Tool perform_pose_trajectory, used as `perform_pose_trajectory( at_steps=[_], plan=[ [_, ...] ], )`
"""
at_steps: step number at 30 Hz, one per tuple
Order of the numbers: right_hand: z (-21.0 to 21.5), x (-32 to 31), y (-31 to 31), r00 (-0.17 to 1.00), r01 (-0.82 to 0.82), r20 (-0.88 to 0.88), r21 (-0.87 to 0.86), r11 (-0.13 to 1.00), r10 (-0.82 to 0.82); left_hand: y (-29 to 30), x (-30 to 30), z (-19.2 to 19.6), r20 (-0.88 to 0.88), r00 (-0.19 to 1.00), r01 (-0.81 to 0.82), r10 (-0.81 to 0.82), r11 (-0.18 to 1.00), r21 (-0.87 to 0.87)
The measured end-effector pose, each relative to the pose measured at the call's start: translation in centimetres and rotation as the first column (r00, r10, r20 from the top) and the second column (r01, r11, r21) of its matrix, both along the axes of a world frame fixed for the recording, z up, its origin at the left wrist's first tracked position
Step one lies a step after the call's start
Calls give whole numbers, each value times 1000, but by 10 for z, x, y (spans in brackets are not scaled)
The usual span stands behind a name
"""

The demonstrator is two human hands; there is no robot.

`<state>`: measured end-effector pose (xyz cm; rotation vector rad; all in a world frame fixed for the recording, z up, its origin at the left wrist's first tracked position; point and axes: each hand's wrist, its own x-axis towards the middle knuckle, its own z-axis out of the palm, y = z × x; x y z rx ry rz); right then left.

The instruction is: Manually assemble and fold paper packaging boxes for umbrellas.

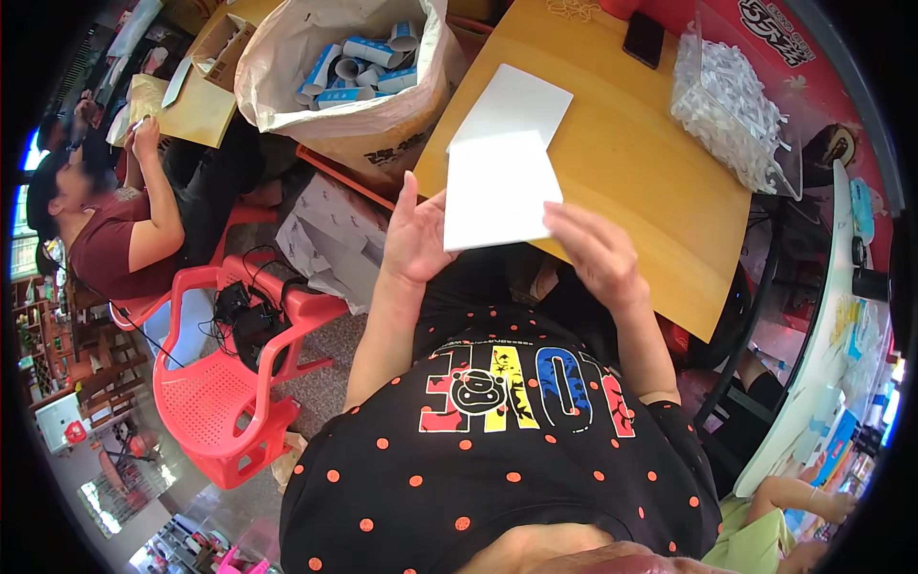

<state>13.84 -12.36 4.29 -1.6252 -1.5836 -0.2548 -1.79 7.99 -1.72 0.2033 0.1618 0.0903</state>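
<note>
A white rectangular card lies at the near edge of the wooden table, partly over a second white sheet behind it. My left hand holds the card's left edge, fingers pointing up. My right hand grips its lower right corner with the fingers curled onto it.
A clear bin of white pieces and a black phone sit at the table's far side. A large sack of blue-and-white paper cups stands to the left. Red plastic chairs and a seated person are further left.
</note>
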Motion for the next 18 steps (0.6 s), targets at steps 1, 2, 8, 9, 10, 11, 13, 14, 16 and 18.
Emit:
perform_pose_trajectory(
  at_steps=[1, 2, 8, 9, 10, 11, 13, 14, 16, 18],
  plan=[
    [3, -6, -7, 997, -74, -40, -46, 996, 72, -5, 5, 17, -122, 992, -24, 23, 1000, -11],
    [3, -12, -12, 989, -84, -128, -60, 995, 76, -6, 5, 10, -185, 980, -55, 72, 994, 95],
    [2, -28, -29, 630, -55, -753, -286, 957, -189, -18, 6, -5, -227, 945, -132, 236, 909, 396],
    [0, -28, -29, 533, -22, -823, -245, 969, -196, -21, 5, -5, -227, 947, -128, 229, 913, 386],
    [-2, -26, -29, 478, -6, -863, -192, 981, -166, -26, 5, -4, -244, 933, -118, 265, 865, 487],
    [-5, -23, -28, 422, 12, -897, -139, 990, -131, -31, 4, 0, -256, 918, -104, 303, 806, 582],
    [-14, -16, -26, 405, 57, -909, -78, 995, -94, -40, 6, 15, -164, 915, -102, 368, 604, 790],
    [-17, -14, -23, 355, 77, -931, -62, 995, -86, -40, 5, 18, -67, 924, -127, 376, 467, 875],
    [-22, -10, -18, 253, 117, -965, -32, 993, -61, -41, 3, 20, 130, 930, -194, 344, 159, 968],
    [-34, -5, -16, 167, 87, -985, -38, 995, -52, -45, 4, 27, 204, 920, -207, 335, -25, 978]
  ],
)
